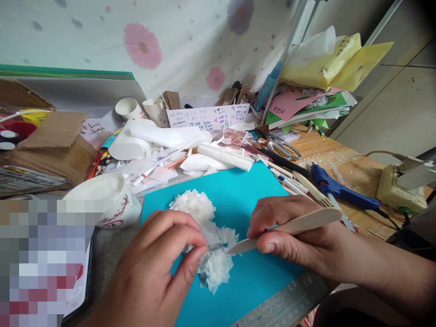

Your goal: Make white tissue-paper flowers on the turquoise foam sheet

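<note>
My left hand (170,259) covered part of the white tissue-paper clumps (215,268), which sat on a blue sheet (259,290) in front of me. My left thumb and forefinger met at the tips beside the tissue, but I could not tell whether any paper was caught between them; the hand's wrist was cut off below. My right hand (289,231) pinched a flat wooden stick (308,220) between thumb and fingers, and its other fingers were partly hidden. The stick's pointed end reached the tissue's edge, though whether it touched was hard to make out. At lower left, blocky blurring hid most of a phone (76,290) and part of a paper cup (121,213).

Behind the clutter, a handwritten card (207,119) showed "4:00" and "7:00" in blue ink; its darker lines were mostly too small to read. The cutting mat (289,295) under the sheet bore what looked like "A2". Printed characters on the yellow packet (340,59) and writing on the pink sheet (289,106) were too slanted for me to read.
</note>
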`<state>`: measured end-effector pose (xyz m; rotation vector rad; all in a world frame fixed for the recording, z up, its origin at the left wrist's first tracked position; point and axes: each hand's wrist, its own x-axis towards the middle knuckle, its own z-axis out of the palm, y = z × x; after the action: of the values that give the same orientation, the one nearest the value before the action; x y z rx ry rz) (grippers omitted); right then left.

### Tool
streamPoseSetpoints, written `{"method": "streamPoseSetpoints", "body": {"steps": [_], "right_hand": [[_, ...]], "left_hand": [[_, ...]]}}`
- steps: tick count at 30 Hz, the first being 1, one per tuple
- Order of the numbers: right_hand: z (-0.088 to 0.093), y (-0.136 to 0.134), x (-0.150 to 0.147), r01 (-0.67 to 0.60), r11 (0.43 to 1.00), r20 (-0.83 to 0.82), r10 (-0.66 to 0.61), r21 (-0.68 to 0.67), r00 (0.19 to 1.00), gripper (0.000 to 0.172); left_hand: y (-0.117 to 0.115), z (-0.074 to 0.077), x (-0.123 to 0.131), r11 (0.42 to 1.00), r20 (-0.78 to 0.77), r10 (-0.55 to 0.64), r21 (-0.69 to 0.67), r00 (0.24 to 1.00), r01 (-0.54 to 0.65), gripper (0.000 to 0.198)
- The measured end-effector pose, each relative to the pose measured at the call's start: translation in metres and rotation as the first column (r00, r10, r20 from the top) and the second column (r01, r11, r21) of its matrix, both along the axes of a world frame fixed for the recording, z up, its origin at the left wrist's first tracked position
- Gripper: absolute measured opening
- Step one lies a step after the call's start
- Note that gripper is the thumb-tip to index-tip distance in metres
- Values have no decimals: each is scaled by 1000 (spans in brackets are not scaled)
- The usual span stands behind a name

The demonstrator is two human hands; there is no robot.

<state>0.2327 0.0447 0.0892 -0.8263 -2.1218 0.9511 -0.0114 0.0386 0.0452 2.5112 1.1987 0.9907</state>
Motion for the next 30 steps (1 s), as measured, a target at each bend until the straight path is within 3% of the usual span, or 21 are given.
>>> {"method": "streamPoseSetpoints", "body": {"steps": [5, 11, 15, 20, 22, 26, 30], "right_hand": [[2, -1, 1, 16, 1000, 12, -16, -7, 1000, 14], [5, -3, -1, 209, 978, -105, -207, 7, 973, 16], [9, -3, -9, 203, 979, -70, -200, 36, 977, 15], [9, -2, -8, 271, 959, -112, -262, 77, 959, 17], [8, -1, -5, 307, 946, -140, -292, 102, 946, 17], [6, 0, -3, 341, 932, -184, -317, 119, 930, 18], [10, -1, -9, 240, 969, -123, -233, 53, 965, 16]], "left_hand": [[-2, -6, 7, 997, -10, -73, -31, 997, 73, 14], [-2, -9, 12, 995, -44, -97, -29, 994, 95, 17], [-2, -5, 10, 995, -33, -98, -2, 995, 98, 14], [1, 9, 11, 992, 67, 127, 1, 990, -127, 16], [1, 11, 12, 987, 71, 157, 7, 985, -158, 14], [-3, 3, 14, 1000, -34, -3, 1, 999, 3, 10], [-3, -8, 14, 999, -70, -39, -24, 997, 37, 14]]}}
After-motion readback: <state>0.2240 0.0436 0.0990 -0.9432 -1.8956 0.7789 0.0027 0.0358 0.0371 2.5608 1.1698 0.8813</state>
